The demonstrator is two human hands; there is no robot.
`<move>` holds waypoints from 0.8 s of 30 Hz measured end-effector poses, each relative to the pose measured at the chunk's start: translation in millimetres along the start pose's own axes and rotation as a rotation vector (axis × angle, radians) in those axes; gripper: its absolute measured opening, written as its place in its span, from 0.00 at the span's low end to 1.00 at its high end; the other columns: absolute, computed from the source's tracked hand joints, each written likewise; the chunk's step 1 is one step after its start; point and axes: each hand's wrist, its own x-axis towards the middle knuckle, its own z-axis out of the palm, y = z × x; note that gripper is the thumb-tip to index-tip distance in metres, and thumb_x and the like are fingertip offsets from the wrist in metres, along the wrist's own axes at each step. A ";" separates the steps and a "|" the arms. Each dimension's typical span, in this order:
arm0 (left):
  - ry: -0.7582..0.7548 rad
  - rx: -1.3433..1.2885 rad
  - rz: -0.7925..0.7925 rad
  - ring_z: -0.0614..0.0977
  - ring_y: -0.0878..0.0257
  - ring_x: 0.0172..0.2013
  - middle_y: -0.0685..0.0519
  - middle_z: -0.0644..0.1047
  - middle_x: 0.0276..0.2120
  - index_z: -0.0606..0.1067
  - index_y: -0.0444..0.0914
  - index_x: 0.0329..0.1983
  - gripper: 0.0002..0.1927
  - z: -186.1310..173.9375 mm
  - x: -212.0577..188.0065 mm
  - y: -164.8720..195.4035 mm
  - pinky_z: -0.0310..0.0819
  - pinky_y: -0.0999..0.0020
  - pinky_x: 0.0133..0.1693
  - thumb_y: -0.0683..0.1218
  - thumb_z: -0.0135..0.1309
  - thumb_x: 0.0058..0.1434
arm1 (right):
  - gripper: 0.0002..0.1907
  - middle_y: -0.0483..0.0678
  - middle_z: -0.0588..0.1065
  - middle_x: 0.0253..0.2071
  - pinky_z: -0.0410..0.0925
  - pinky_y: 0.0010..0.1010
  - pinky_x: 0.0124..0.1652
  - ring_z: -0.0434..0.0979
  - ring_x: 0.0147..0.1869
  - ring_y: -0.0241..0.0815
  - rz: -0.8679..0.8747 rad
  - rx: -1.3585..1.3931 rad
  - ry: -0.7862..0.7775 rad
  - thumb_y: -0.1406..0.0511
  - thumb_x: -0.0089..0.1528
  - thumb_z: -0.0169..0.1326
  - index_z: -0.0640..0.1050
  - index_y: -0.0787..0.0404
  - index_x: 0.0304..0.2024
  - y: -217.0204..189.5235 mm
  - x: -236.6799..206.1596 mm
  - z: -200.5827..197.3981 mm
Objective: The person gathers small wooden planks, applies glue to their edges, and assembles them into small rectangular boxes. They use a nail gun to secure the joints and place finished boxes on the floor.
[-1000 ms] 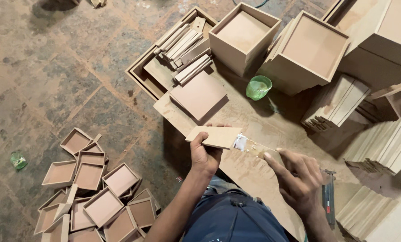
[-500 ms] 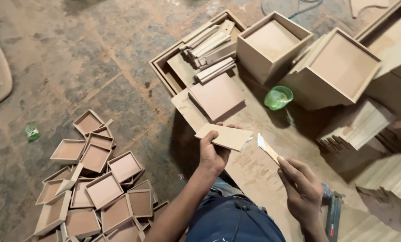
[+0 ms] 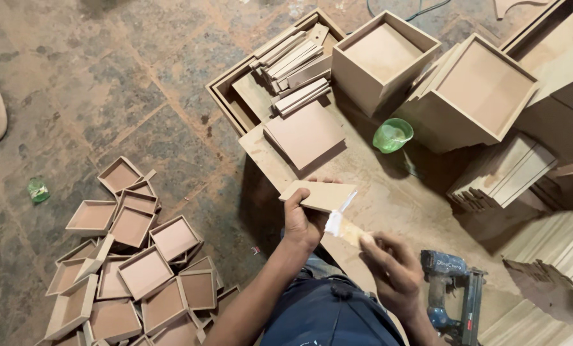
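My left hand grips a small flat square wooden board by its near edge, holding it level above the work board. My right hand holds a thin wooden stick whose tip carries white glue and touches the board's right edge. A green cup with white glue stands on the work board, further back to the right.
A blue nail gun lies by my right hand. A square panel and a tray of wooden strips lie ahead, open wooden boxes and stacked boards to the right. Several small finished trays are piled on the floor at left.
My right hand has brought the glue stick up to the edge of the board. The view has shifted a little, and the left hand keeps the board in about the same place.
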 end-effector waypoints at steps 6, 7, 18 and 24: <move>-0.002 0.024 -0.013 0.80 0.41 0.54 0.38 0.78 0.46 0.69 0.32 0.47 0.14 -3.1 -1.1 -0.9 0.73 0.50 0.61 0.40 0.47 0.57 | 0.17 0.51 0.76 0.45 0.73 0.26 0.36 0.78 0.40 0.37 0.256 -0.085 0.098 0.73 0.60 0.62 0.81 0.63 0.53 6.0 17.9 -2.3; -0.020 0.031 -0.014 0.80 0.41 0.54 0.37 0.78 0.46 0.69 0.31 0.47 0.14 -3.4 -1.2 -1.3 0.73 0.50 0.61 0.40 0.47 0.57 | 0.17 0.52 0.76 0.45 0.72 0.26 0.37 0.78 0.41 0.37 0.265 -0.103 0.119 0.73 0.61 0.62 0.81 0.63 0.54 8.2 19.4 -2.5; -0.032 0.038 0.015 0.78 0.42 0.57 0.34 0.78 0.51 0.69 0.32 0.50 0.17 -4.5 6.6 -3.3 0.73 0.53 0.59 0.40 0.47 0.58 | 0.18 0.53 0.83 0.46 0.73 0.25 0.35 0.81 0.40 0.35 0.753 0.522 0.098 0.68 0.68 0.50 0.76 0.69 0.59 15.8 3.0 -9.0; 0.007 0.065 0.058 0.78 0.38 0.55 0.36 0.78 0.49 0.68 0.35 0.53 0.19 3.1 13.9 4.1 0.73 0.46 0.60 0.40 0.46 0.57 | 0.18 0.48 0.84 0.42 0.72 0.23 0.31 0.81 0.35 0.32 0.703 0.243 0.042 0.68 0.65 0.54 0.79 0.65 0.57 9.4 5.7 -15.0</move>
